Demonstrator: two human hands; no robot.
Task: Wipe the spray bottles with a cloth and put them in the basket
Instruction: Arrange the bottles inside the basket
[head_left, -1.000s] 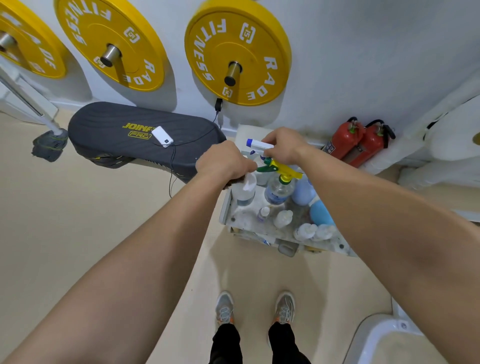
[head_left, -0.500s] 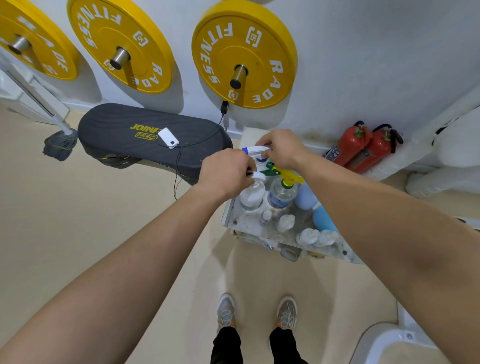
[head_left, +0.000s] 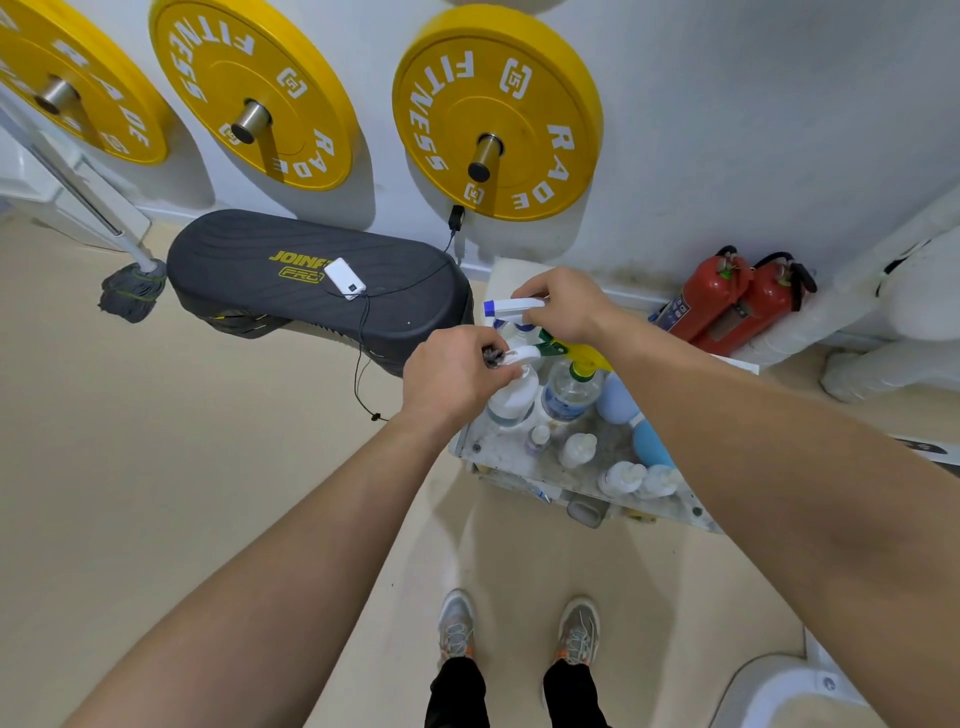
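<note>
My right hand (head_left: 563, 306) grips the white and blue spray head of a spray bottle (head_left: 511, 306) over the far left corner of a low white shelf (head_left: 498, 449). My left hand (head_left: 454, 371) is closed on a dark cloth (head_left: 493, 357), pressed against a white-headed spray bottle (head_left: 514, 397). Beside it stands a clear bottle with a green and yellow trigger (head_left: 569, 389). No basket can be told apart in view.
Blue bottles (head_left: 615, 402) and several small white bottles (head_left: 579, 449) crowd the shelf. Two red fire extinguishers (head_left: 727, 299) lean on the wall to the right. A black padded board (head_left: 311, 283) with a white power bank lies left. Yellow weight plates (head_left: 493, 114) hang above. My shoes (head_left: 457, 623) stand below.
My left hand has shifted slightly right onto the white-headed bottle, and the dark cloth now shows at its fingers. My right hand keeps its hold on the blue-tipped spray head.
</note>
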